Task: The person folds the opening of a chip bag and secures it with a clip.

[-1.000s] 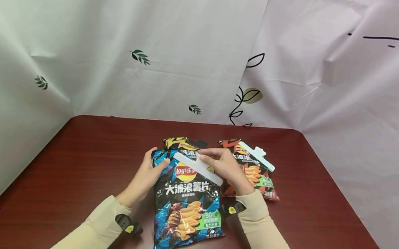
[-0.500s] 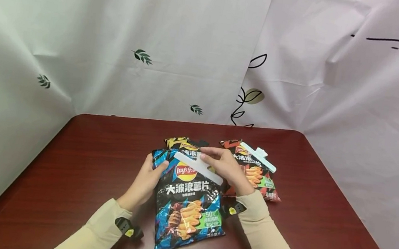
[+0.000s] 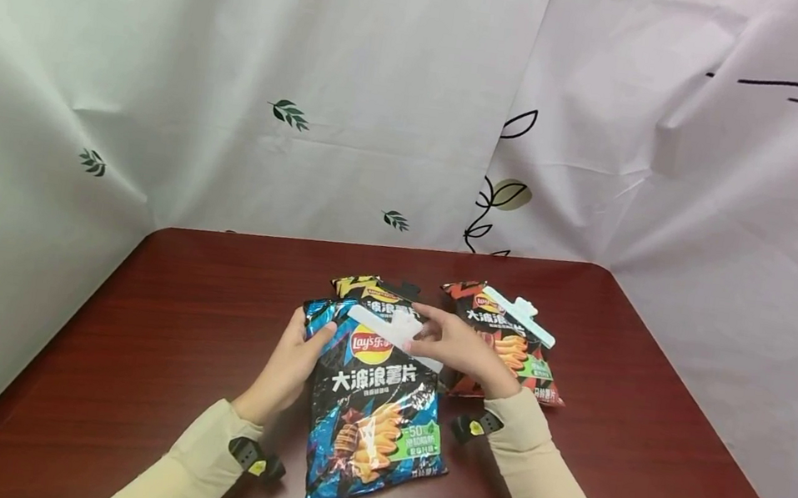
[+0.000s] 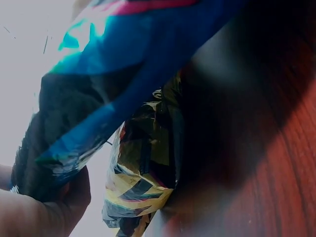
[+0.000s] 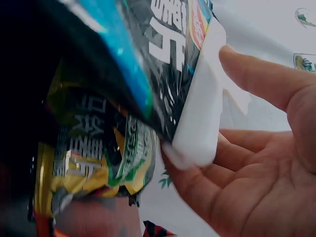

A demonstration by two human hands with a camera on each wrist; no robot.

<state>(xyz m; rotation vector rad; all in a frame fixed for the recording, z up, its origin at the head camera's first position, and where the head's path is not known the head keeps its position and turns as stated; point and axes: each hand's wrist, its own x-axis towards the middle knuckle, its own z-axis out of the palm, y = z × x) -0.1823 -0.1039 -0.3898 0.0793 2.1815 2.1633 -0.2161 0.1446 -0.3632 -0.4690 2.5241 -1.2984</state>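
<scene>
A blue and black chip bag point(image 3: 375, 401) leans toward the front of the table, with a white bag clip point(image 3: 374, 321) slanting across its upper right corner. My left hand point(image 3: 286, 369) grips the bag's upper left edge, thumb in front and fingers behind. On the clip's right part, my right hand point(image 3: 458, 345) has its thumb at the front edge and its fingers curled behind the lower end point(image 5: 237, 158). The clip's handle point(image 5: 237, 96) shows between thumb and fingers. Behind the blue bag stands a yellow and black chip bag point(image 5: 94, 143), partly hidden.
A red and black chip bag point(image 3: 537, 372) lies back right with a white clip point(image 3: 522, 316) across its top. A black clip point(image 3: 404, 290) sits at the top of the yellow bag. The dark red table point(image 3: 213, 283) meets a white printed curtain point(image 3: 351, 150) at the back.
My right hand has slid right along the white clip, its thumb and index finger spreading and uncovering the clip's handle. The left hand keeps its grip on the blue bag.
</scene>
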